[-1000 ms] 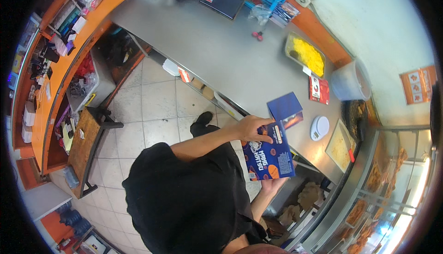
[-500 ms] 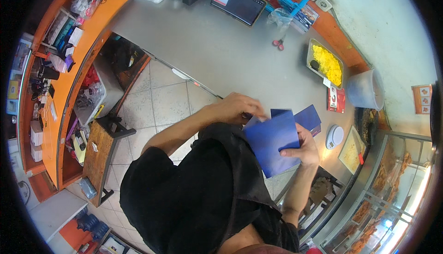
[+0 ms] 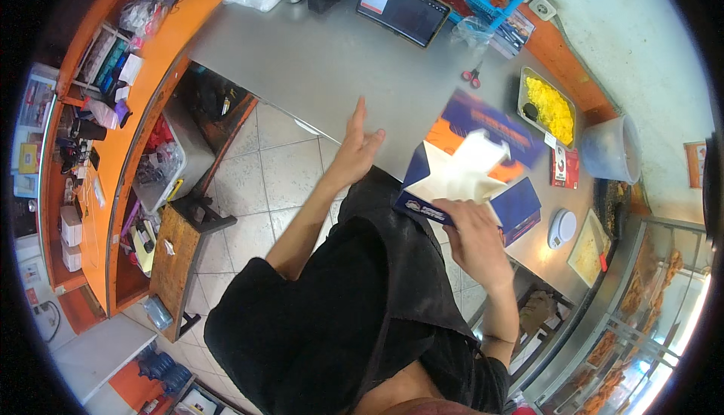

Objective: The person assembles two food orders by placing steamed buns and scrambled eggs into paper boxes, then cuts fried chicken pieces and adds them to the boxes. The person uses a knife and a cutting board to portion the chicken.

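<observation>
My right hand (image 3: 473, 240) grips the lower edge of a blue and orange cardboard box (image 3: 460, 166), half unfolded, its white inside and flaps facing up. The box hangs over the near edge of the steel counter (image 3: 324, 68). My left hand (image 3: 356, 149) is off the box, fingers spread, hovering to its left above the counter edge. A stack of flat blue boxes (image 3: 520, 207) lies on the counter just right of the held box.
On the counter: a dark tablet (image 3: 400, 7), red scissors (image 3: 472, 77), a tray of yellow food (image 3: 549, 107), a grey bucket (image 3: 609, 149), a white scale (image 3: 562, 226). An orange shelf (image 3: 113, 98) curves along the left; a wooden stool (image 3: 181, 256) stands on the tiled floor.
The box has gone from a flat blue sheet held by both hands to partly opened with white inside showing. My left hand has let go and moved left.
</observation>
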Action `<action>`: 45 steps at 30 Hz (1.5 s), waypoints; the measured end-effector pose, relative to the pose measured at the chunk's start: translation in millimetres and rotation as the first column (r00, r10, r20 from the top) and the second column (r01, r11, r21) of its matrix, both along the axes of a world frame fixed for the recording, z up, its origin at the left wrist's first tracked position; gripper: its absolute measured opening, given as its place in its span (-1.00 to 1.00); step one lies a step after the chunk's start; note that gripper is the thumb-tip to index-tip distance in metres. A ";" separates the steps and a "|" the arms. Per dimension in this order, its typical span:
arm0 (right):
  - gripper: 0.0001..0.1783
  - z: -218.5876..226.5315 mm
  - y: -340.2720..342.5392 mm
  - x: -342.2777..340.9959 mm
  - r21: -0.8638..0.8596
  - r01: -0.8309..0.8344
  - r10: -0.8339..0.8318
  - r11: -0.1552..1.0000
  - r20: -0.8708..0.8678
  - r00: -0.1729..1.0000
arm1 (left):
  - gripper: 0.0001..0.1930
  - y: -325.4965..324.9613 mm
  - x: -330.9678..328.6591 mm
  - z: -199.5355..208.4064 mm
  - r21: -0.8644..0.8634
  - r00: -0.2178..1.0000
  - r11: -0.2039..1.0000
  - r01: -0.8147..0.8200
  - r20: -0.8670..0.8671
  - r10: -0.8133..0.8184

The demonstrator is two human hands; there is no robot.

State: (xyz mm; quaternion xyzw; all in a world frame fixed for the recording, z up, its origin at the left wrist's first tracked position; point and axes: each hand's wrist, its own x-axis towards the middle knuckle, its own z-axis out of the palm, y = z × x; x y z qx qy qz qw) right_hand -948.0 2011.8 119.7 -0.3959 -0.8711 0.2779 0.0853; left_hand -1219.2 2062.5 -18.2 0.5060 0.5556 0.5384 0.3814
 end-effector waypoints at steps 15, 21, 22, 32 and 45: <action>-0.34 -79.3 -2.1 -16.0 -0.198 -0.216 0.243 0.956 0.125 0.962 | 0.09 -43.7 33.4 -52.0 -0.284 0.815 0.787 0.548 -0.032 -0.578; -0.49 -92.2 -38.4 -9.0 -0.217 0.472 -0.433 0.855 0.205 0.878 | -0.22 -38.4 31.6 -54.2 -0.553 0.757 0.723 0.415 -0.231 -0.611; -0.48 -103.3 -40.5 -2.2 -0.250 0.654 -0.631 0.714 0.174 0.756 | -0.23 -37.6 32.2 -52.5 -0.510 0.771 0.744 0.432 -0.220 -0.598; -0.28 -215.6 -23.8 92.4 0.046 0.925 -0.911 0.377 0.196 0.362 | -0.34 -12.4 87.6 -71.9 0.083 0.820 0.848 0.523 -0.322 -0.474; 0.42 -226.8 75.5 158.9 0.253 0.932 -0.902 0.259 0.408 0.140 | -0.42 117.3 127.4 -91.9 -0.172 0.840 0.955 0.241 -0.456 -0.294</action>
